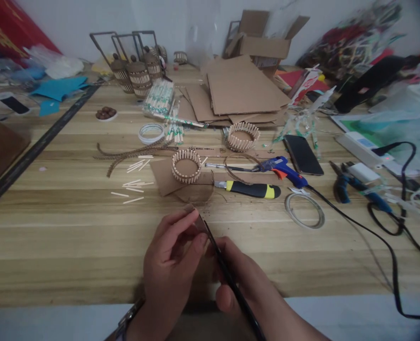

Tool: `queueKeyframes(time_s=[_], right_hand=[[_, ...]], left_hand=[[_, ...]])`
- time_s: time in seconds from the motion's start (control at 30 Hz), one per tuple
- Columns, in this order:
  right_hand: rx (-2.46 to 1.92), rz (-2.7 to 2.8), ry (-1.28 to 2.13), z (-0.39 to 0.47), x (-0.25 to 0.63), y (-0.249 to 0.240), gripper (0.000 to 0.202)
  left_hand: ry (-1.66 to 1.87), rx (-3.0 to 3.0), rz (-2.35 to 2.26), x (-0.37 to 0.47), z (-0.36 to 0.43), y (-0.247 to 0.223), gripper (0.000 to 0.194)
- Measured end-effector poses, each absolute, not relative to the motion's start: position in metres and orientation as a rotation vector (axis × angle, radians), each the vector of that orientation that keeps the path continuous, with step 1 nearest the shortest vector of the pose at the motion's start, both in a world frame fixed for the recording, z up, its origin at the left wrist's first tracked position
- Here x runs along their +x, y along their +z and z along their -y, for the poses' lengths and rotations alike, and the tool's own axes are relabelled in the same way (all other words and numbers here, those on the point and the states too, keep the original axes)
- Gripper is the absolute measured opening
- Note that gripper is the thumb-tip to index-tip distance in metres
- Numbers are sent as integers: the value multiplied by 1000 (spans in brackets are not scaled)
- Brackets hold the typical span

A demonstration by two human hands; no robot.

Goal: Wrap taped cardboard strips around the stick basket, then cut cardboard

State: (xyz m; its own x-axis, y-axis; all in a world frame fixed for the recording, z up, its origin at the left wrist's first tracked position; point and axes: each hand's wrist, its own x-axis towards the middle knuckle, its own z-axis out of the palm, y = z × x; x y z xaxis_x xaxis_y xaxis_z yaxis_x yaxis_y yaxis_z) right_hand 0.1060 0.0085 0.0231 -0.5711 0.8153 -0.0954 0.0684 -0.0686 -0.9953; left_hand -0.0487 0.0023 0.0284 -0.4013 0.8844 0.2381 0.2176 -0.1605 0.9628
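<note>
My left hand (176, 258) pinches a small piece of brown cardboard (202, 224) between thumb and fingers. My right hand (243, 272) is closed around a long black tool, which looks like scissors (227, 274) seen edge-on. Its narrow tip meets the cardboard, but whether the blades are apart cannot be made out. Just beyond my hands, a ring of short wooden sticks (186, 166) stands on a cardboard sheet (163, 177). A similar stick ring (243, 136) is farther back. Loose short sticks (133, 184) lie to the left.
A yellow-black utility knife (252, 189), a blue glue gun (283, 170) with its cord, a tape roll (305, 210) and a phone (303, 155) lie to the right. Stacked cardboard (245, 90), bagged sticks (159, 97) and lidded stick-covered pots (139, 78) stand behind.
</note>
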Motion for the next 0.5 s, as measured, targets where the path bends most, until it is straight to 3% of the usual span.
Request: queueKeyframes(time_s=[0.5], right_hand=[[-1106, 1695, 1633, -4, 112, 14, 66]], left_hand=[[1552, 1348, -1573, -51, -1, 29, 39]])
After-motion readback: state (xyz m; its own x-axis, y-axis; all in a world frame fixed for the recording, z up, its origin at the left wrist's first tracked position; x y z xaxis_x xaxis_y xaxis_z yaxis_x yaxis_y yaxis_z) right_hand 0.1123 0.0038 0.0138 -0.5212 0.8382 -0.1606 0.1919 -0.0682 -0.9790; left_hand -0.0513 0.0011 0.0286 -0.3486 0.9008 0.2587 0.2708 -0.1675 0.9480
